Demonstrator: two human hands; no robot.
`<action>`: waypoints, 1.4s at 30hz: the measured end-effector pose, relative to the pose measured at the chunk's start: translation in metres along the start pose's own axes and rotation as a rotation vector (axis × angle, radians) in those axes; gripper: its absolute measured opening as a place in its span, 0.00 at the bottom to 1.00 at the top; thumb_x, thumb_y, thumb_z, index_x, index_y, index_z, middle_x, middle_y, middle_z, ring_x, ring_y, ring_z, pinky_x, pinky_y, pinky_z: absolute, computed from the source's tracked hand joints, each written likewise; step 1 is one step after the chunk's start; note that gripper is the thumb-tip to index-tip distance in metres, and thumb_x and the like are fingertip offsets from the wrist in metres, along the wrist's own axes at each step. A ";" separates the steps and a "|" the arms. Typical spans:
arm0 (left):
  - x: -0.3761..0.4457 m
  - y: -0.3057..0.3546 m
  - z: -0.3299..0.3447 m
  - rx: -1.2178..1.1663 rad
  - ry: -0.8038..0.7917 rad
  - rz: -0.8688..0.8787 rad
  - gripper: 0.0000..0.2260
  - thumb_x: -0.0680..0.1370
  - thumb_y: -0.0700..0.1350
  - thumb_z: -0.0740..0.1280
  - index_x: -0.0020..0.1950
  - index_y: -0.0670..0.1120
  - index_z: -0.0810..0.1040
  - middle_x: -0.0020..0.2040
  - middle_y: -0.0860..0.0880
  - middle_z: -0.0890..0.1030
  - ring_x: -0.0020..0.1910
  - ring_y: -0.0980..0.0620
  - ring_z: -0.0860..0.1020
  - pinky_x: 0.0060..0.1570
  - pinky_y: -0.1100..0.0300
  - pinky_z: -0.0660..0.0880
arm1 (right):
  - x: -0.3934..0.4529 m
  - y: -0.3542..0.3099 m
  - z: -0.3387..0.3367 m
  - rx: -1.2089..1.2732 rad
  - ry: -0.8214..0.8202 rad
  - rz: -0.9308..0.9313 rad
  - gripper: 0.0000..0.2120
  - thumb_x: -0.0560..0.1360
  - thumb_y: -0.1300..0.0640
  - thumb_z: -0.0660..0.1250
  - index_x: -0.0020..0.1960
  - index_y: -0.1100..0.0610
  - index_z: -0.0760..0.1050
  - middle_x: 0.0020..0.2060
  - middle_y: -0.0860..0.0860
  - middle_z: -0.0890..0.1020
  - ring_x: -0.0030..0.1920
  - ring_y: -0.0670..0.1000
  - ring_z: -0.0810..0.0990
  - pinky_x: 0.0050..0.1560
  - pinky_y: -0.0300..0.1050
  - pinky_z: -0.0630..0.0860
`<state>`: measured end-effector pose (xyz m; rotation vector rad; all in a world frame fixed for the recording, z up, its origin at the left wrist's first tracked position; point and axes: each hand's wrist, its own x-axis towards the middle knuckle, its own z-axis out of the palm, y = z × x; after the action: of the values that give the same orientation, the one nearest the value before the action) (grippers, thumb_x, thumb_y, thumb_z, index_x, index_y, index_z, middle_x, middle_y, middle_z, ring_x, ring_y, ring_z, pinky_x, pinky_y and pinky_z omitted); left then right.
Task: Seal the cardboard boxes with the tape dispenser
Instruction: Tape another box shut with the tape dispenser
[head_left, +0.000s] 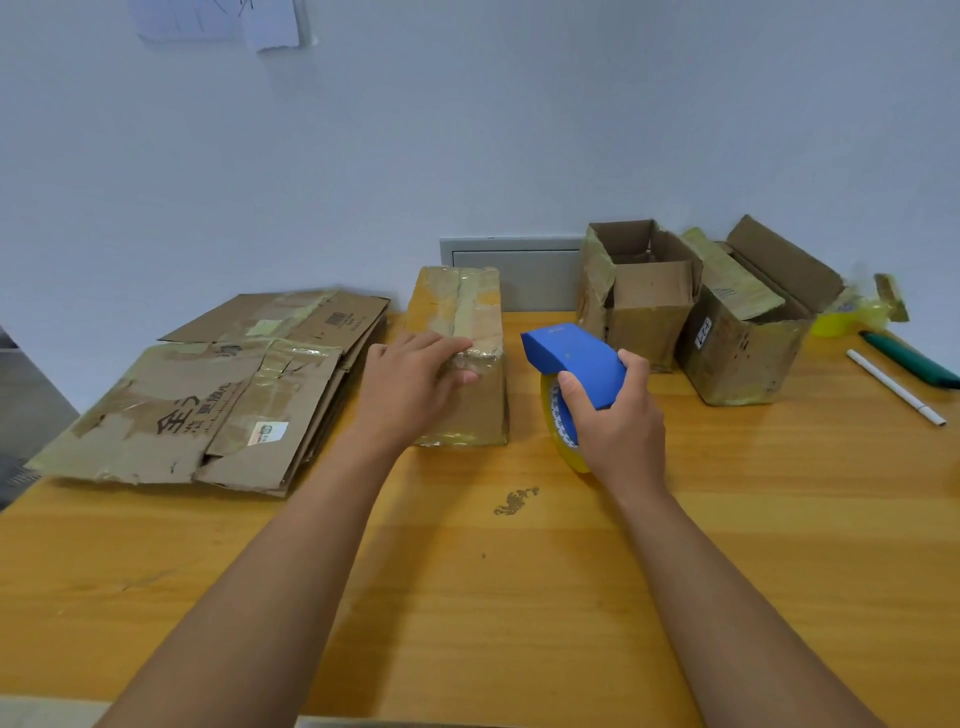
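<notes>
- I see my left hand (415, 376) resting on the near top edge of the sealed box (460, 358); the fingers lie nearly straight across the taped seam, the thumb tucked against the front face, nothing pinched
- My right hand (615, 415) grips the dispenser (574, 361): fingers curled round its blue body, thumb on the far side, the yellow tape roll (558, 421) hanging under the palm
- The dispenser sits just right of the sealed box, apart from it, its blue nose pointing left toward the box's top corner; I cannot tell whether the roll touches the table (467, 597)
- The sealed box stands mid-table, lengthwise away from me, flaps shut under glossy tape
- Behind the dispenser stand two open boxes side by side: the left open box (636, 296) with flaps up, the right open box (748, 322) with one flap folded in and a white label on its near side
- The left open box is closest to my right hand, just beyond the dispenser's back
- To my left lies a stack of flattened cartons (218, 395), overhanging the table's left edge, near my left wrist but not touching it
- At far right: a spare tape roll (844, 314) behind the right open box, a green knife (909, 358) and a white pen (893, 387) lying side by side
- A grey panel (514, 270) is set in the wall behind the boxes
- Count: three standing boxes, one sealed and two open; one dispenser; two tape rolls; one pen; one knife
</notes>
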<state>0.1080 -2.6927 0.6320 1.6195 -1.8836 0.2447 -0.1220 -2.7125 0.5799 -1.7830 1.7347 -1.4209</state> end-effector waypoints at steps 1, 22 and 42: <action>0.002 0.006 0.003 0.027 0.004 -0.030 0.20 0.77 0.58 0.68 0.67 0.54 0.78 0.59 0.54 0.81 0.61 0.51 0.74 0.54 0.52 0.63 | 0.000 0.000 0.000 0.001 0.002 0.005 0.33 0.76 0.34 0.65 0.71 0.52 0.61 0.52 0.47 0.71 0.49 0.52 0.75 0.38 0.43 0.70; 0.003 0.004 0.010 0.084 0.159 -0.091 0.15 0.73 0.60 0.71 0.52 0.50 0.80 0.48 0.54 0.82 0.51 0.49 0.72 0.38 0.59 0.66 | 0.027 -0.093 -0.035 0.426 0.199 -0.136 0.33 0.72 0.34 0.69 0.69 0.52 0.67 0.52 0.34 0.71 0.50 0.29 0.73 0.41 0.25 0.71; -0.006 -0.040 0.010 -0.484 -0.050 -0.097 0.13 0.81 0.48 0.66 0.65 0.50 0.77 0.75 0.56 0.68 0.72 0.56 0.67 0.67 0.50 0.70 | 0.055 -0.129 0.005 0.266 0.014 -0.238 0.29 0.75 0.39 0.69 0.67 0.54 0.65 0.50 0.44 0.71 0.42 0.38 0.73 0.36 0.31 0.70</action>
<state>0.1428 -2.7020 0.6105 1.3833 -1.7230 -0.2772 -0.0510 -2.7316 0.6998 -1.8790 1.2981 -1.6718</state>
